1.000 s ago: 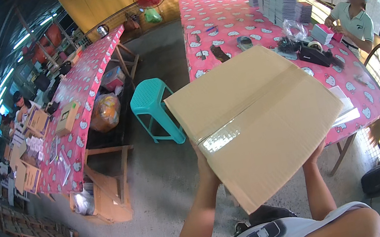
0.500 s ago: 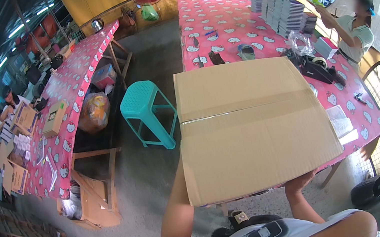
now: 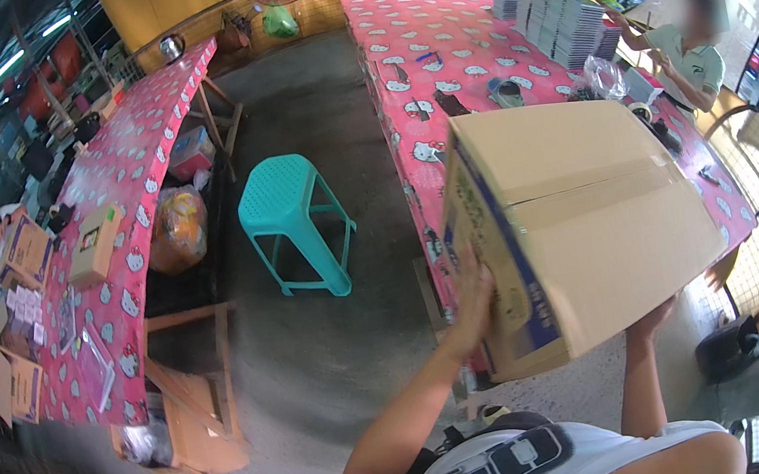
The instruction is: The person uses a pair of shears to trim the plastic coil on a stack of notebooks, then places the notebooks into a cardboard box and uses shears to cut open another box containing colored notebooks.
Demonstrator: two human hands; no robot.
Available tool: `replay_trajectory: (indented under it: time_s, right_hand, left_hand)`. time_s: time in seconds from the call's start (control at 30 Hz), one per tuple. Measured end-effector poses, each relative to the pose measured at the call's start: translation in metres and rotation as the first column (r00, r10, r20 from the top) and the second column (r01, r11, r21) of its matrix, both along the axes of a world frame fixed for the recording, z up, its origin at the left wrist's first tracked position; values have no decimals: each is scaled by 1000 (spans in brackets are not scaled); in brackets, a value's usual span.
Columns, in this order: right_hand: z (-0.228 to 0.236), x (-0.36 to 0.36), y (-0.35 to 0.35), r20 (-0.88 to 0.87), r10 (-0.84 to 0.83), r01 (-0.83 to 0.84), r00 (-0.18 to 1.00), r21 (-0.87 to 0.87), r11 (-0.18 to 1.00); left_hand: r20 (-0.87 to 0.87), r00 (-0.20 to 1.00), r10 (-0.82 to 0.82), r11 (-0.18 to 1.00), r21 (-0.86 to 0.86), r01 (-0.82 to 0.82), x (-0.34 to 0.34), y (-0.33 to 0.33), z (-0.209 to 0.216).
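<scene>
A large closed cardboard box (image 3: 613,236), tan with a blue printed band on its left side, is between my two hands at the near end of the right-hand table. My left hand (image 3: 475,306) presses against the box's left side with its fingers along the cardboard. Under the near right edge, my right hand (image 3: 653,319) supports the box, its fingers mostly hidden. The box sits tilted and turned, with its top and left side showing. Whether its underside touches the table cannot be seen.
Pink patterned tables (image 3: 425,36) stand right and left (image 3: 132,128). Between them is a teal stool (image 3: 289,212). Stacked booklets (image 3: 560,22) and a person (image 3: 689,61) are at the far right. A smaller box (image 3: 97,246) lies on the left table; open cartons (image 3: 13,373) stand beside it.
The box has shifted right and turned, so its printed left side now shows. My left hand has come up along that side. The person at the right has lowered an arm.
</scene>
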State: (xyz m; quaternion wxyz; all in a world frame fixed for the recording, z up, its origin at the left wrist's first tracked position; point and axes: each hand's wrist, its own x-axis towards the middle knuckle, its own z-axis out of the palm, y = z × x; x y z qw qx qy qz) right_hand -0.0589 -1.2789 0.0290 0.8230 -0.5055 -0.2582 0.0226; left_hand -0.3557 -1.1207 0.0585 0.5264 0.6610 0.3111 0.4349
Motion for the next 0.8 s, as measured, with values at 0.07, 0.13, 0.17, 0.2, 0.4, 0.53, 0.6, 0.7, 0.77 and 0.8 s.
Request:
replay_trajectory:
  time_s: [0.07, 0.13, 0.17, 0.2, 0.4, 0.53, 0.6, 0.7, 0.77, 0.8]
  right_hand:
    - [18, -37, 0, -71, -165, 166, 984, 4, 986]
    - [53, -80, 3, -305, -272, 313, 913, 95, 945]
    - [65, -101, 4, -266, -266, 301, 926, 101, 948]
    - [73, -119, 5, -227, -263, 293, 938, 110, 950]
    - [150, -195, 11, -196, -357, 375, 913, 64, 925]
    - [175, -221, 37, -243, -304, 342, 921, 133, 930]
    - [170, -212, 34, -241, -305, 339, 921, 112, 934]
    - [164, -210, 32, -200, -364, 381, 910, 52, 923]
    - [170, -215, 42, -155, -390, 399, 908, 30, 916]
    - [171, -216, 44, -213, -371, 386, 904, 35, 922]
  left_hand:
    - [-194, 945, -262, 965, -58, 256, -43, -14, -14]
    - [-335, 758, -559, 820, -357, 447, -112, -13, -21]
    - [-383, 668, -638, 753, -493, 436, -144, -6, -38]
    - [-369, 780, -506, 835, -436, 336, -173, -4, -57]
    - [-426, 903, -57, 777, -587, -228, -275, 37, -130]
    - [-335, 915, -223, 706, -703, -85, -303, 65, -158]
    - [-361, 848, -388, 641, -767, -34, -290, 81, -154]
    - [-375, 790, -485, 617, -787, 6, -262, 119, -130]
    - [-346, 820, -457, 643, -765, 35, -257, 155, -135]
    - [-328, 835, -441, 656, -753, 50, -253, 174, -139]
